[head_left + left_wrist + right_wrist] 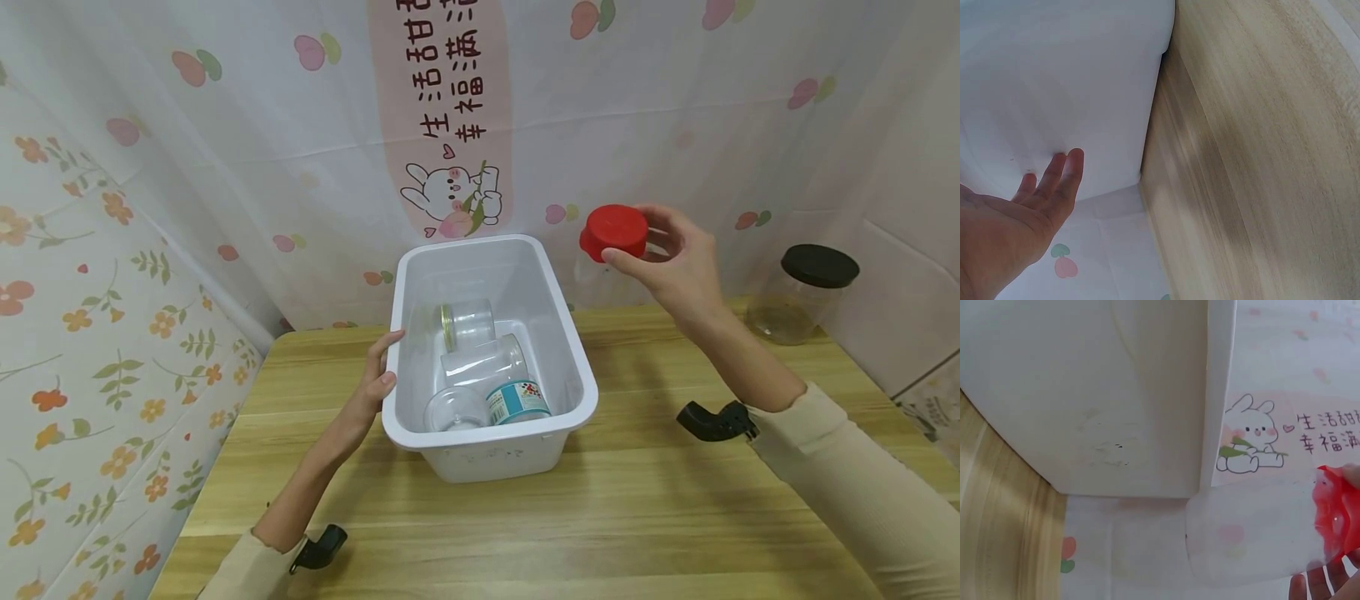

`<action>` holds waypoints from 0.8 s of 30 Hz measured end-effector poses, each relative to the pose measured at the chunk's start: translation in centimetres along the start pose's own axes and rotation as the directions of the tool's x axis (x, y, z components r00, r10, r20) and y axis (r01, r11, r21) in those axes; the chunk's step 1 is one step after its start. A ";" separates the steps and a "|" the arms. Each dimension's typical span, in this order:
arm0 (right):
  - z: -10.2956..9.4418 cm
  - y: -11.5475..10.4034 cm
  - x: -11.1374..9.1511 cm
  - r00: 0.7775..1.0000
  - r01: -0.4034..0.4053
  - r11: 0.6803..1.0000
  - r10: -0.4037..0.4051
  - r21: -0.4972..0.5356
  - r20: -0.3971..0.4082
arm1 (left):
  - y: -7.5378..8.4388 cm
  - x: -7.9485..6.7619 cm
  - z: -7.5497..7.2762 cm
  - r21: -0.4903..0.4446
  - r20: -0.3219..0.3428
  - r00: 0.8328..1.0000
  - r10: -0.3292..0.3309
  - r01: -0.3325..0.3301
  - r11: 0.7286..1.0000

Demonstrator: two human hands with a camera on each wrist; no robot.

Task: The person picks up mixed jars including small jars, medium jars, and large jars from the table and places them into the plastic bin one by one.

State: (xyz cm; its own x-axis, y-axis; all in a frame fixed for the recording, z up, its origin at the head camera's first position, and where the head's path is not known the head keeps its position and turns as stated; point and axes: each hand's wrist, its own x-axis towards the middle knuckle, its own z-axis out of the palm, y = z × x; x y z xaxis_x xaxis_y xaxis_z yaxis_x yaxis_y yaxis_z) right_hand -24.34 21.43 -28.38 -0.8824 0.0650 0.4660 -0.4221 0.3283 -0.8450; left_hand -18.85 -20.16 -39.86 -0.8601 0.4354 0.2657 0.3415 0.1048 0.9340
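My right hand (686, 267) holds a clear plastic jar (1254, 531) by its red lid (617, 229), above and to the right of a white tub (487, 442). The jar's see-through body hangs below the lid, hard to make out in the head view. On the tub's left side, my left hand (367, 392) touches the outer wall with its fingertips (1074, 159), near the rim. Inside the tub lie a jar with a gold-coloured lid (447, 327), another clear jar (487, 362), a round clear container (456, 408) and one with a blue label (517, 400).
A clear jar with a black lid (820, 265) stands at the right back of the wooden table (480, 533). Patterned curtains (315, 167) hang close behind the tub and along the left. Black wrist mounts (712, 421) stick out from both sleeves.
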 end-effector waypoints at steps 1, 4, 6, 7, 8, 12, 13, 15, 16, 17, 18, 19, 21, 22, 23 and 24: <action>0.0 -0.1 0.0 1.000 0.006 1.000 -0.006 -0.002 -0.001 | 0.0 0.0 0.0 -0.003 0.001 1.000 0.000 0.000 1.000; 0.1 -0.4 0.1 1.000 0.019 1.000 -0.019 -0.014 -0.001 | 0.0 0.0 0.0 -0.008 0.003 1.000 0.001 -0.001 1.000; 0.2 -0.5 0.2 1.000 0.026 0.999 -0.026 -0.021 0.001 | -0.1 0.0 0.1 -0.009 0.004 1.000 0.001 -0.001 1.000; 0.3 -0.6 0.2 1.000 0.030 0.999 -0.030 -0.024 0.002 | -0.1 0.0 0.1 -0.009 0.004 1.000 0.000 0.000 1.000; 0.3 -0.7 0.2 0.999 0.034 0.999 -0.034 -0.023 0.005 | -0.1 0.0 0.1 -0.010 0.004 1.000 -0.001 0.001 1.000; 0.5 -1.2 0.3 0.999 0.049 0.999 -0.049 -0.023 0.010 | 0.0 0.0 0.1 -0.010 0.004 1.000 -0.001 0.001 1.000; 0.6 -1.3 0.3 0.999 0.053 0.998 -0.053 -0.021 0.009 | 0.0 0.0 0.1 -0.010 0.004 1.000 -0.001 0.001 1.000; 0.8 -1.5 0.4 0.998 0.069 0.997 -0.069 -0.025 0.009 | 0.0 0.0 0.1 -0.006 0.002 1.000 -0.001 0.001 1.000; 0.9 -1.6 0.4 0.997 0.079 0.997 -0.079 -0.025 0.010 | 0.0 0.0 0.1 -0.003 0.000 1.000 0.000 0.000 1.000; 1.0 -1.7 0.4 0.996 0.086 0.996 -0.086 -0.021 0.010 | 0.0 0.0 0.1 -0.001 -0.002 1.000 0.000 0.000 1.000; 1.0 -1.8 0.5 0.996 0.092 0.996 -0.092 -0.019 0.009 | -0.1 0.0 0.1 0.002 -0.003 1.000 0.000 0.000 1.000; 1.1 -1.9 0.5 0.995 0.096 0.995 -0.096 -0.016 0.009 | -0.1 0.0 0.0 0.003 -0.005 1.000 0.000 0.000 1.000; 1.3 -2.1 0.6 0.995 0.100 0.995 -0.100 -0.009 0.012 | 0.0 0.1 0.1 0.007 -0.006 1.000 0.003 -0.003 1.000; 1.4 -2.2 0.6 0.995 0.100 0.995 -0.100 -0.008 0.013 | 0.0 0.1 0.1 0.009 -0.006 1.000 0.004 -0.004 1.000; 1.4 -2.3 0.6 0.995 0.099 0.995 -0.099 -0.006 0.015 | 0.0 0.1 0.1 0.009 -0.003 1.000 0.007 -0.007 1.000; 1.5 -2.4 0.6 0.995 0.102 0.995 -0.101 -0.010 0.015 | 0.0 0.1 0.1 0.010 -0.001 1.000 0.008 -0.008 1.000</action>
State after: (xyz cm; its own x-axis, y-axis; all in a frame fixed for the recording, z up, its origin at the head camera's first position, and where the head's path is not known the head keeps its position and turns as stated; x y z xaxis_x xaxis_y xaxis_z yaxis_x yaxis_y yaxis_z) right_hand -24.16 19.29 -26.51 -0.8381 0.0170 0.5452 -0.5074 0.3427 -0.7906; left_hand -18.91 -20.05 -39.83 -0.8577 0.4353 0.2735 0.3521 0.1098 0.9295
